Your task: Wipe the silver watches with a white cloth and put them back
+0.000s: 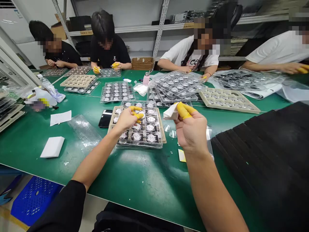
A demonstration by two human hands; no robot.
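My left hand (129, 118), with yellow finger covers, is over a clear plastic tray (154, 145) of black squares with round silvery-white parts. Its fingers are bent together, and a small whitish thing shows at the tips, too small to name. Under the clear tray lies a beige tray (164, 137), its edge sticking out. To the right, my right hand (189, 125) is raised above the table, thumb and covered fingers closed on a folded white wipe (171, 112).
A black phone (105, 118) lies left of the tray, near clear plastic film (85, 132) and a white pad (52, 147). More filled trays (178, 82) are stacked across the green table (135, 180). A black slab (270, 161) stands at right. Several co-workers sit opposite.
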